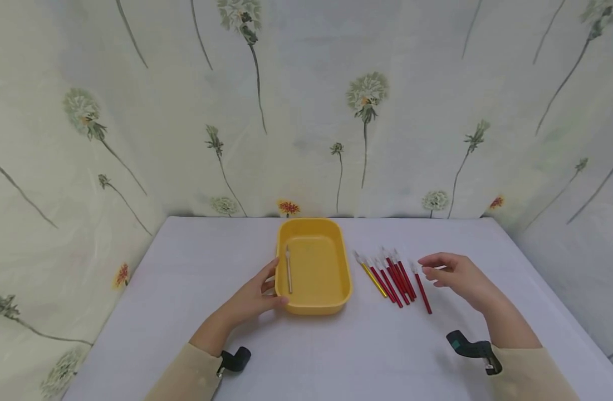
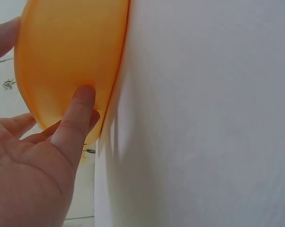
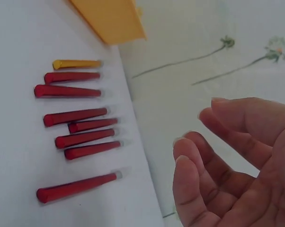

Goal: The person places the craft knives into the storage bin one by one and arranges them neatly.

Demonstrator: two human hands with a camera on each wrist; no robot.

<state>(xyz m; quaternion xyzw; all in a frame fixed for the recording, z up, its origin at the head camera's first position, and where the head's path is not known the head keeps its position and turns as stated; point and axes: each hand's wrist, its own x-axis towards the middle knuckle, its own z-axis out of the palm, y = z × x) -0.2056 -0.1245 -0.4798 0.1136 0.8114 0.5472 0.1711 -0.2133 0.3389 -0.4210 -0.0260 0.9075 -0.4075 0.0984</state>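
Note:
My left hand (image 1: pixel 258 295) holds the left side of a yellow plastic tray (image 1: pixel 343 259), its thumb at the rim near the front corner. In the left wrist view its fingers (image 2: pixel 78 111) press on the tray's outer wall. A slim silver stick with a pointed pale tip (image 1: pixel 289 273) lies inside along the left wall. My right hand (image 1: pixel 459 275), fingers loosely bent and holding nothing, hovers just right of a lone red stick with a translucent tip (image 1: pixel 423 292). Several similar red sticks (image 3: pixel 76 115) and one gold stick (image 1: pixel 373 279) lie left of it.
A white-covered table (image 1: pixel 211 245) bears everything. Dandelion-patterned cloth (image 1: pixel 306 111) hangs behind and at both sides. Black wrist-worn camera mounts (image 1: pixel 234 360) stick out by both beige sleeves.

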